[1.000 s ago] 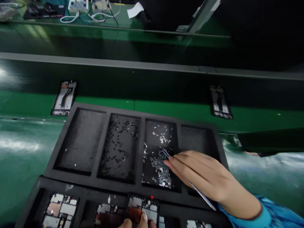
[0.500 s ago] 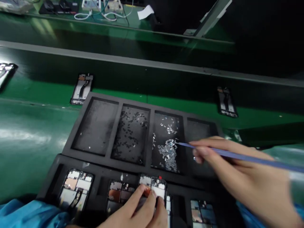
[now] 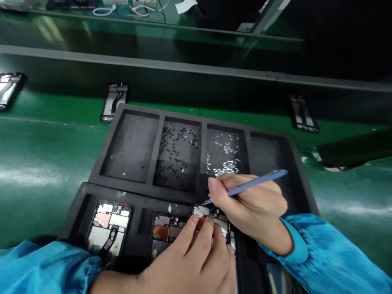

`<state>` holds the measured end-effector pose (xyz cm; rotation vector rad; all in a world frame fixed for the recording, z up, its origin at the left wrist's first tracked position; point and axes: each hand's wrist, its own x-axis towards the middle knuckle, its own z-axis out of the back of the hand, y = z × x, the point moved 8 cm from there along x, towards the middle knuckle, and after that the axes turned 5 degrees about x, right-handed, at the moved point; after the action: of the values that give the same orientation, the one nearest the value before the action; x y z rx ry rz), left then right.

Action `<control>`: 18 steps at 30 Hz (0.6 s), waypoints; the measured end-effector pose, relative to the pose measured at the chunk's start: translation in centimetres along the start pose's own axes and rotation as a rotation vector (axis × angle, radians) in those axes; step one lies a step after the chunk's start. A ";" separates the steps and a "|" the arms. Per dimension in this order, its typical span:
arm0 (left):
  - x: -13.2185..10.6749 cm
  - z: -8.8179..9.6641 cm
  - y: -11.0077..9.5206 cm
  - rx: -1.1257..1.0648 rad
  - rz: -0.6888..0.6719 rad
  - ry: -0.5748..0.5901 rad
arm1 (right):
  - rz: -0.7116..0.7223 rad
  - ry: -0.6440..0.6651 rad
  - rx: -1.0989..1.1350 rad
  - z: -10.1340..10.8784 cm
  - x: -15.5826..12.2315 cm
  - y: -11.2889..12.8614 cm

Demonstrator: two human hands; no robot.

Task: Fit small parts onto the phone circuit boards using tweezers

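My left hand [image 3: 199, 255] lies over an opened phone [image 3: 201, 210], its fingertips together on the phone's inner face and its palm hiding the lower part. My right hand [image 3: 254, 202] pinches slim blue-purple tweezers [image 3: 257, 183]. Their fine tip touches or hovers just over the phone's top edge; whether it holds a tiny part, I cannot make out. Under and left of this phone, another opened phone [image 3: 161, 233] sits in the black foam tray [image 3: 141, 200]. Behind is a compartment tray [image 3: 202, 157] with tiny silvery pieces [image 3: 228, 166] in one pocket and small black pieces [image 3: 174, 153] in another.
Another opened phone [image 3: 109, 226] lies at the foam tray's left. Phone frames rest on the green surface behind: one at far left [image 3: 8, 92], one near the tray corner [image 3: 114, 102], one at right [image 3: 303, 114]. A grey rail [image 3: 196, 65] crosses behind.
My right hand has moved left and down from the silvery pieces, bringing the tweezers' tip to the phone's top edge. My left hand stays on the phone; the view has shifted slightly.
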<state>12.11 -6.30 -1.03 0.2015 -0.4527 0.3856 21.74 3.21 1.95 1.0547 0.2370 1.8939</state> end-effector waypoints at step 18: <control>0.1 0.0 0.1 0.000 -0.012 -0.011 | 0.032 0.066 -0.138 -0.2 -0.1 0.7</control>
<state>12.13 -6.16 -0.96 0.2065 -0.4620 0.3732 21.19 2.79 2.09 0.9087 0.1254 1.9466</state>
